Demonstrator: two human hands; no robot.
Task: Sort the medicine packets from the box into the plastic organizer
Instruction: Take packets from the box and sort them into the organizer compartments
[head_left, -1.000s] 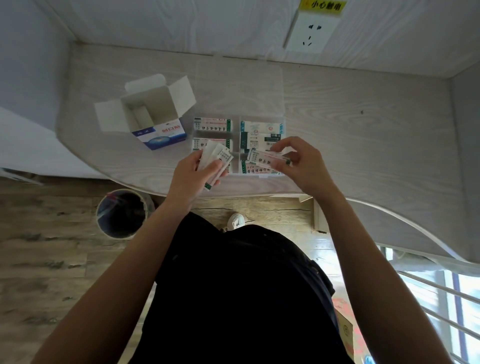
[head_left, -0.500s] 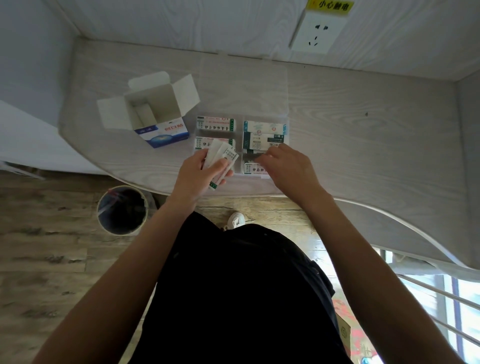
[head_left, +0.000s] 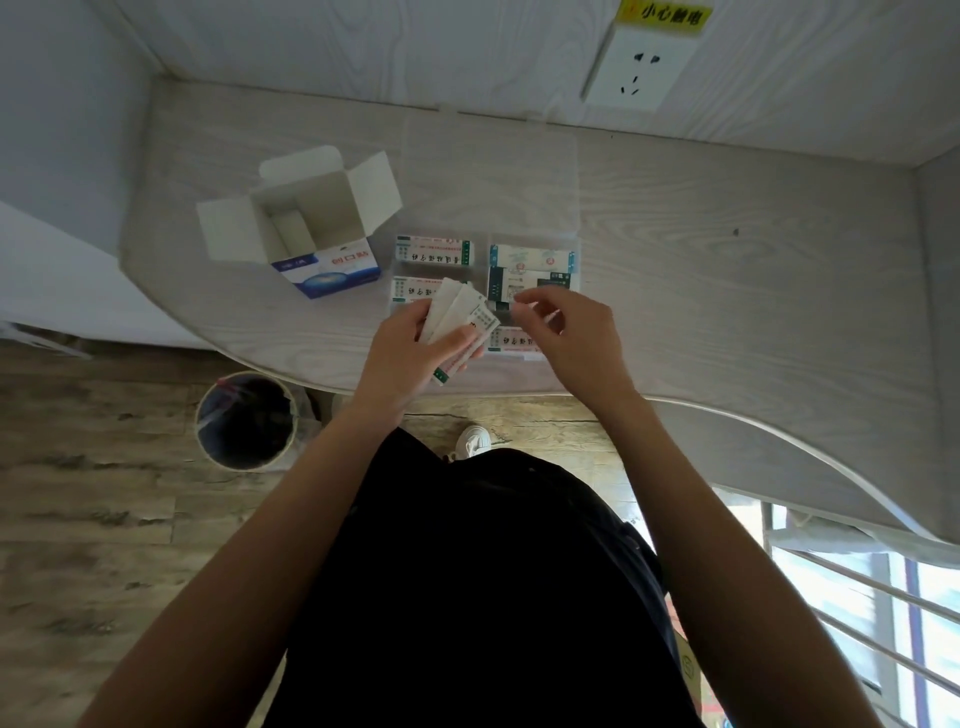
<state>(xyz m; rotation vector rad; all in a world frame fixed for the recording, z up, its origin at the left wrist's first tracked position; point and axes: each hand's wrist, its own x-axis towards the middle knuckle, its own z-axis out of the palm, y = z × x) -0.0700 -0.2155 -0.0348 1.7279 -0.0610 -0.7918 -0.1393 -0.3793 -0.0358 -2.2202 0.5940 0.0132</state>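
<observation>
Your left fingers (head_left: 457, 340) curl round a small fan of packets (head_left: 460, 319), while your right hand (head_left: 563, 338) hovers loosely curled over the organizer (head_left: 576, 244), holding nothing I can make out. Several compartments already hold packets. The box (head_left: 306, 228) on the table (head_left: 727, 291) looks nearly emptied, so I'd judge only that fan remains.

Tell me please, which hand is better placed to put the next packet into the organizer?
Probably the right hand. It is free, with loosely curled fingers, and sits over the organizer, beside the fanned packets. The left hand is busy gripping that fan.
</observation>
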